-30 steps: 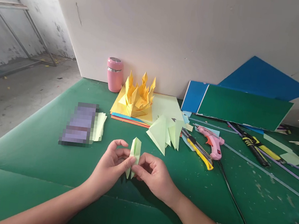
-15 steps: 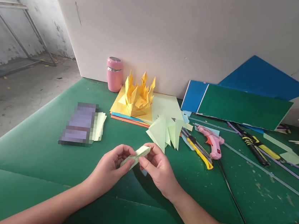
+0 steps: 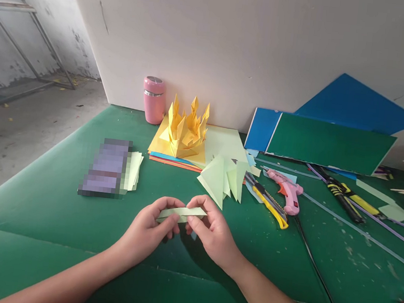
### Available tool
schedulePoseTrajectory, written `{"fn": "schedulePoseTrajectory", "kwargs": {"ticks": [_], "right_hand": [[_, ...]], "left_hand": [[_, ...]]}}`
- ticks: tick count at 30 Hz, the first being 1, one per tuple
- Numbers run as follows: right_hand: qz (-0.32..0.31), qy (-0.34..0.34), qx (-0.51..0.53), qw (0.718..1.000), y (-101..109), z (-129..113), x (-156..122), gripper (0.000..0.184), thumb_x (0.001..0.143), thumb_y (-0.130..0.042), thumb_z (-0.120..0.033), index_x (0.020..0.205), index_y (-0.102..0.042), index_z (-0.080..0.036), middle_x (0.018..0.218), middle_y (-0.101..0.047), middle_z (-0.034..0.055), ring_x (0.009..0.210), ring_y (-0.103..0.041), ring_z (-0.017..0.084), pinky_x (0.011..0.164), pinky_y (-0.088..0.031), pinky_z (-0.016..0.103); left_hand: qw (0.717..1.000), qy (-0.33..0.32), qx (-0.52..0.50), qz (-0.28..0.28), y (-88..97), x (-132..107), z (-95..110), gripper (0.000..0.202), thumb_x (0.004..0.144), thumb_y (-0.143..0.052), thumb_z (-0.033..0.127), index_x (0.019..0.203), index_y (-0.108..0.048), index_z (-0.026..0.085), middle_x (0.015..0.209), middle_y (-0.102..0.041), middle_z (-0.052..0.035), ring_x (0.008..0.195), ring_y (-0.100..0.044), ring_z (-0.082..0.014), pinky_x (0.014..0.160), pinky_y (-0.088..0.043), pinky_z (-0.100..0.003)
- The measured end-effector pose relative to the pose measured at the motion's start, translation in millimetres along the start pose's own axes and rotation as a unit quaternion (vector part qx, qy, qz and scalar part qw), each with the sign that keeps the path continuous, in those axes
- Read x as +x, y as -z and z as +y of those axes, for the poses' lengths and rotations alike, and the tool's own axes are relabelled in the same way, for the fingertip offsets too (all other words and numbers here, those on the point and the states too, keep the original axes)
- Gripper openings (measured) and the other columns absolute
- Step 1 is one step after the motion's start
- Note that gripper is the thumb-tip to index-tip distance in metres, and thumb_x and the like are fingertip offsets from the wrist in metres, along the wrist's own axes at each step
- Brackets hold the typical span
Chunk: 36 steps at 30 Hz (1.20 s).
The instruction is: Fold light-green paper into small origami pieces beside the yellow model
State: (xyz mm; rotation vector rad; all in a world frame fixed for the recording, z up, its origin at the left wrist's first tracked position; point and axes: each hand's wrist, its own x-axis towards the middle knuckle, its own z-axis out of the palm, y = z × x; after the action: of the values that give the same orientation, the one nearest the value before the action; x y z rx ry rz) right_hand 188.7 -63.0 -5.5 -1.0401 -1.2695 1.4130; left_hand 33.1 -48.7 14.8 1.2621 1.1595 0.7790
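A small folded piece of pale green paper (image 3: 183,211) is held level above the table, with its long edge running left to right. My left hand (image 3: 153,224) pinches its left part between thumb and fingers. On the right part, my right hand (image 3: 210,228) has its thumb in front and its fingers curled behind. The paper's lower folds are partly hidden by both thumbs. Just beyond my right hand lie several folded pale green paper pieces (image 3: 217,177). Behind them a yellow folded-paper crown (image 3: 185,132) stands on a stack of coloured paper (image 3: 221,141).
A pink flask (image 3: 154,101) stands against the wall. To the left lie a blurred purple item (image 3: 107,167) and pale green slips (image 3: 134,172). Rightward are a yellow utility knife (image 3: 269,205), a corded pink glue gun (image 3: 287,193), black-and-yellow tools (image 3: 345,202) and leaning boards (image 3: 330,144).
Both hands have turned the folded paper from a slant, right end high, to nearly level. My right fingers have shifted slightly along its top edge. The things on the table have stayed put.
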Motion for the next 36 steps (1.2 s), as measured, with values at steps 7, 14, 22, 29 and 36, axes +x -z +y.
{"fn": "schedulePoseTrajectory", "kwargs": {"ticks": [7,14,22,29,36], "right_hand": [[-0.012,0.014,-0.047,0.999,-2.0,2.5,-1.7,0.012,0.084,-0.054,-0.033,0.088,-0.047,-0.023,0.070,-0.046,-0.0038,0.060,-0.047,0.012,0.056,-0.040,0.025],[0.003,0.019,-0.073,0.997,-3.0,3.7,-2.6,0.013,0.084,-0.054,-0.035,0.087,-0.050,-0.023,0.070,-0.048,-0.0029,0.059,-0.047,0.012,0.054,-0.038,0.025],[0.016,0.024,-0.094,0.995,-3.9,3.1,-2.5,0.011,0.083,-0.054,-0.032,0.085,-0.050,-0.022,0.071,-0.050,-0.0028,0.056,-0.045,0.011,0.051,-0.036,0.023],[0.024,0.039,-0.097,0.994,-4.7,2.8,-3.0,0.008,0.082,-0.055,-0.030,0.084,-0.051,-0.023,0.077,-0.054,-0.0012,0.062,-0.053,0.013,0.055,-0.041,0.024],[0.014,0.053,-0.101,0.993,-4.2,3.8,-3.4,0.006,0.084,-0.054,-0.028,0.085,-0.051,-0.023,0.077,-0.054,-0.0015,0.064,-0.053,0.013,0.058,-0.043,0.025]], "left_hand": [[0.999,0.025,0.037,0.018,0.8,2.2,2.7,0.033,0.071,-0.062,0.051,0.069,-0.056,0.019,0.048,-0.055,0.0044,0.041,-0.044,-0.0092,0.044,-0.037,-0.021],[0.999,0.029,0.031,0.030,-1.4,1.4,2.3,0.033,0.070,-0.064,0.050,0.066,-0.054,0.019,0.044,-0.055,0.0048,0.037,-0.045,-0.0094,0.041,-0.037,-0.021],[0.999,0.034,0.010,0.033,-4.0,0.7,1.7,0.028,0.067,-0.067,0.044,0.065,-0.053,0.020,0.044,-0.056,0.0052,0.038,-0.049,-0.0102,0.041,-0.040,-0.021],[0.999,0.037,-0.024,0.027,-3.2,-1.0,5.6,0.028,0.065,-0.072,0.040,0.063,-0.053,0.019,0.051,-0.061,0.0033,0.045,-0.059,-0.0120,0.048,-0.048,-0.023],[0.995,0.069,-0.064,-0.020,0.2,1.2,7.9,0.035,0.065,-0.073,0.048,0.068,-0.057,0.017,0.056,-0.062,0.0023,0.054,-0.064,-0.0143,0.053,-0.053,-0.024]]}}
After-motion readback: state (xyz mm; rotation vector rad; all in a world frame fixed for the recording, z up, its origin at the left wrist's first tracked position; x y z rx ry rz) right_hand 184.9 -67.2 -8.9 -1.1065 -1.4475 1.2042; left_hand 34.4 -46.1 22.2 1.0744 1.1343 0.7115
